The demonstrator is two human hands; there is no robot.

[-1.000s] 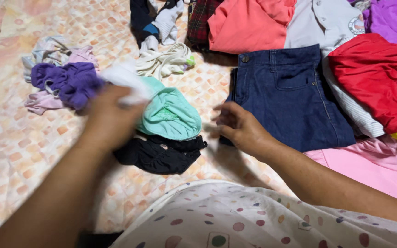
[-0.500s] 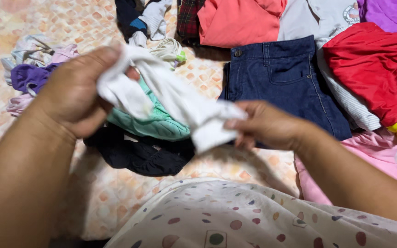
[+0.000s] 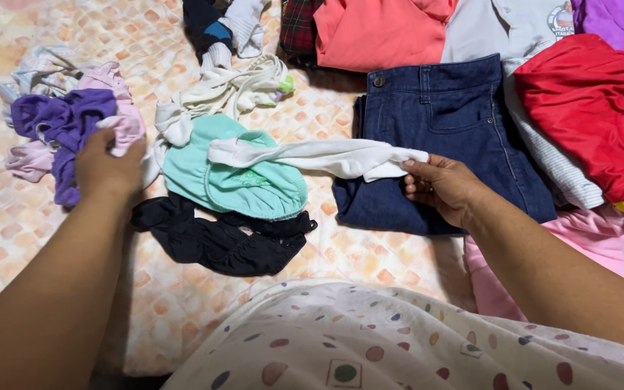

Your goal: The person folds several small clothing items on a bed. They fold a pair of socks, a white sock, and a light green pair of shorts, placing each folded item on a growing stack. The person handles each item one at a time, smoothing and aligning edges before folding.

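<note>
My right hand (image 3: pixel 438 186) pinches one end of a long white garment (image 3: pixel 319 157) that stretches leftward over a mint-green garment (image 3: pixel 236 180) and the edge of folded dark blue jeans (image 3: pixel 442 137). My left hand (image 3: pixel 108 167) rests on a small pile of purple (image 3: pixel 59 119) and pale pink clothes (image 3: pixel 120 123), fingers curled into the cloth. A black garment (image 3: pixel 218 242) lies crumpled below the mint one. Another white twisted garment (image 3: pixel 218 90) lies above it.
Folded clothes line the far side: coral (image 3: pixel 377 32), grey-white (image 3: pixel 503 29), purple (image 3: pixel 615 22), red (image 3: pixel 601 108), plaid (image 3: pixel 297 29). A pink garment (image 3: pixel 586 242) lies at right. All rest on a peach patterned bedsheet (image 3: pixel 9 217). My spotted clothing (image 3: pixel 370 339) fills the bottom.
My left hand let go of the white garment and moved left onto the purple and pink pile. My right hand still holds the white garment, which now lies stretched over the mint garment.
</note>
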